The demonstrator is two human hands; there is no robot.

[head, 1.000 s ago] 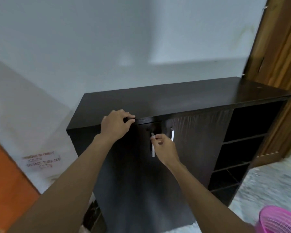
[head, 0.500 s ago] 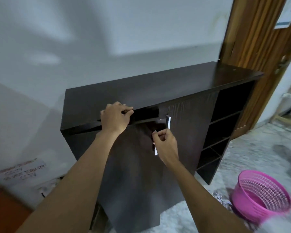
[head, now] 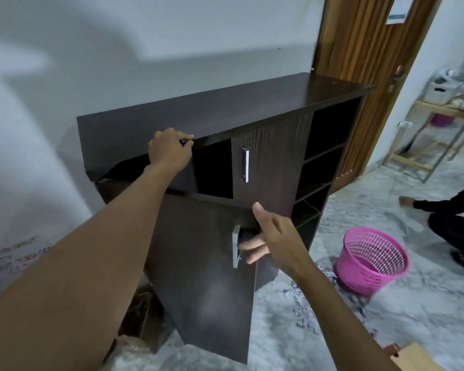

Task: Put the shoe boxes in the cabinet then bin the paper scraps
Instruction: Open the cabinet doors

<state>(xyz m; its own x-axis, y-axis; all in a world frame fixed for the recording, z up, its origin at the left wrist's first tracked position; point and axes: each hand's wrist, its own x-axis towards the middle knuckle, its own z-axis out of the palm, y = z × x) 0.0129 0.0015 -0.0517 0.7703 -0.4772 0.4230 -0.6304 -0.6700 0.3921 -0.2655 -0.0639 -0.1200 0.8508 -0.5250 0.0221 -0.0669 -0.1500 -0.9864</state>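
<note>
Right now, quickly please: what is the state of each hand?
Left hand: grips the front edge of the cabinet top.
Right hand: open, straight fingers behind the door handle.

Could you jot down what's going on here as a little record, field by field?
cabinet: dark; left door hangs open and tilted, right door shut
left hand: grips the cabinet top's front edge
right hand: straight fingers tucked behind the left door's handle
floor: paper scraps beside a pink basket
background: another person crouching
</note>
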